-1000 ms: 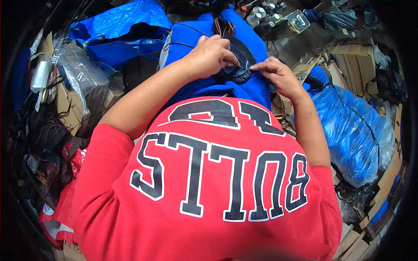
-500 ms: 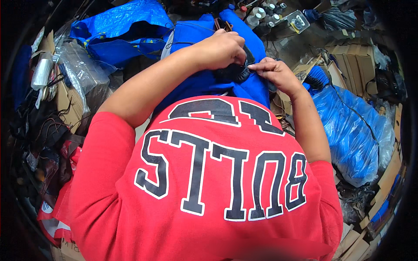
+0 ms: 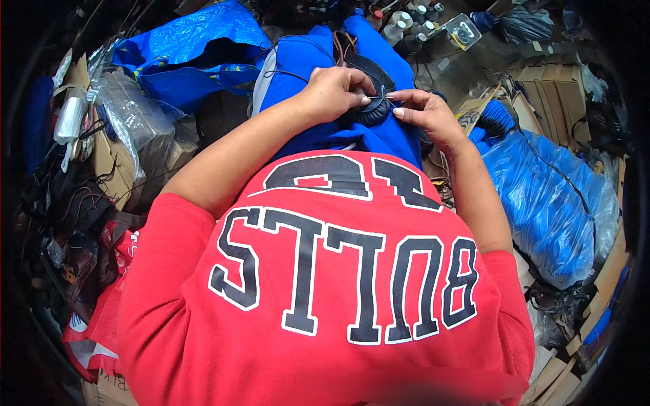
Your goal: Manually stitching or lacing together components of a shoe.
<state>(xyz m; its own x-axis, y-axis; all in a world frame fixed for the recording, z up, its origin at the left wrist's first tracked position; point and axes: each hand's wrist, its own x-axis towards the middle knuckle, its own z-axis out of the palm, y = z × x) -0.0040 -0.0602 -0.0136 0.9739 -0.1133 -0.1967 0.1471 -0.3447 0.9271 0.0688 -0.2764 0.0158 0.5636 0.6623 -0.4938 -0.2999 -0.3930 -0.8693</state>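
Note:
On my blue-trousered lap [image 3: 291, 61] rests a black shoe upper [image 3: 372, 116] with a gathered, puckered toe edge. My left hand [image 3: 337, 93] pinches at its left side, thumb and forefinger closed on a thin thread. Opposite it, my right hand [image 3: 428, 115] pinches at the upper's right edge, also on the thread; whether a needle is there is too small to tell. A dark cord [image 3: 284, 72] loops over the left thigh. Brown leather strips [image 3: 343, 42] stick up beyond the upper, between the knees.
Left of the knees lies a blue tarpaulin bag [image 3: 196, 47]. Several bottles [image 3: 399, 27] and a clear plastic tub [image 3: 464, 32] stand at the far right. Cardboard [image 3: 548, 95] and a plastic-wrapped blue bundle [image 3: 548, 203] flank my right arm; clear plastic wrapping [image 3: 132, 108] lies left.
My left hand has lowered and drawn back slightly to the left, uncovering more of the shoe upper. My right hand stays at its edge, the thumb now further from the forefinger.

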